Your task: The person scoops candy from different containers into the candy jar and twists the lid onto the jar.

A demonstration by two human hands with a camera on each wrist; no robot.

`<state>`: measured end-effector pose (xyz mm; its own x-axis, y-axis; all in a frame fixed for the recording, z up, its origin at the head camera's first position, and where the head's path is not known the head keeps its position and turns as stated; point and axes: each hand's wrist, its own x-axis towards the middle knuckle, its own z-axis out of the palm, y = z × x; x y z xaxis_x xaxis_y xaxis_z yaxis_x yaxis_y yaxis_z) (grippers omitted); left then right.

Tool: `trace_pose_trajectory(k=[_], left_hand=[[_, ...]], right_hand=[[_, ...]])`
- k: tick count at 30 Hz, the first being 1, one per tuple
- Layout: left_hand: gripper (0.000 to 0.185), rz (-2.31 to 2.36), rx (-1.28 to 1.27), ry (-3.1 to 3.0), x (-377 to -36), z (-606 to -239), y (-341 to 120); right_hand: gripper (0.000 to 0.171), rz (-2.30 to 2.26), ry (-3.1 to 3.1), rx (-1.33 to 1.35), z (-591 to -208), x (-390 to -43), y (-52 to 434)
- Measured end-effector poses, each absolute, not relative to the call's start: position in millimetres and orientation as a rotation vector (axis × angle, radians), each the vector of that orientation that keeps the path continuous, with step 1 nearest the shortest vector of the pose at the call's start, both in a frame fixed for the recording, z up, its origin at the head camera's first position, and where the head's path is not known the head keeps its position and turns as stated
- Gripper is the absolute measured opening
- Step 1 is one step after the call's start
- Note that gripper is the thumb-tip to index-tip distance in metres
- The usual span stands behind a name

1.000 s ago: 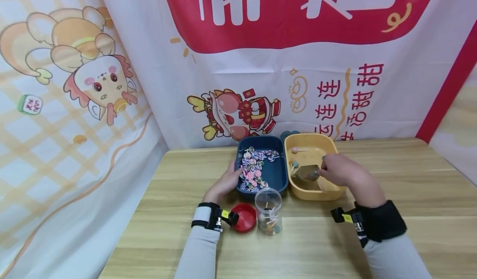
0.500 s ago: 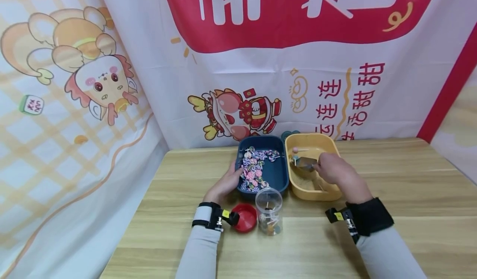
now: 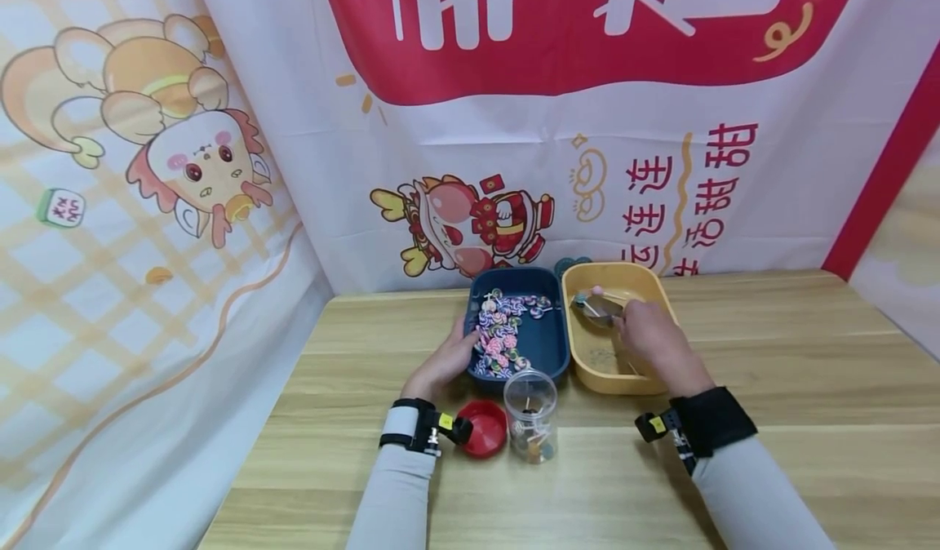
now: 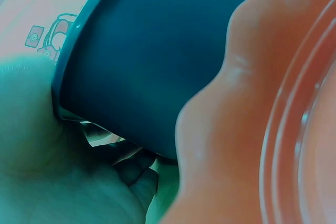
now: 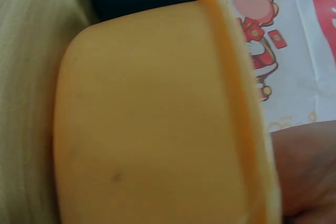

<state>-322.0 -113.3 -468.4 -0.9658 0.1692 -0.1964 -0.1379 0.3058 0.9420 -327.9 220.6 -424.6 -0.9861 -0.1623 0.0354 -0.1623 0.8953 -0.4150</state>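
My left hand grips the left side of a dark blue bin, thumb over the rim. In the left wrist view, fingers curl beneath the bin's outer wall. Several wrapped lollipops lie heaped in the bin's left part. My right hand holds a small metal scoop inside the yellow bin. At the scoop's tip are a teal lollipop and a pink lollipop. The right wrist view shows mostly the yellow bin's outside wall, which hides the scoop.
A clear plastic jar with several lollipops inside stands before the blue bin. Left of it lies a red lid. Both bins stand side by side near the printed backdrop, on a wooden table.
My right hand has moved left and away from me with the scoop, toward the yellow bin's far left corner. The teal lollipop has shifted that way too. The left hand stays put.
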Motion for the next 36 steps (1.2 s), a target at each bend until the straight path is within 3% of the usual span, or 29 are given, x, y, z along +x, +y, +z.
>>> trace_pose_trajectory(k=[31, 36], left_hand=[[0.058, 1.701, 0.044, 2.321, -320, -470, -114], [0.059, 1.703, 0.040, 2.321, -320, -469, -113]], right_hand=[[0.038, -0.631, 2.928, -0.280, -454, -341, 223], [0.030, -0.629, 2.910, -0.331, -455, -340, 224]])
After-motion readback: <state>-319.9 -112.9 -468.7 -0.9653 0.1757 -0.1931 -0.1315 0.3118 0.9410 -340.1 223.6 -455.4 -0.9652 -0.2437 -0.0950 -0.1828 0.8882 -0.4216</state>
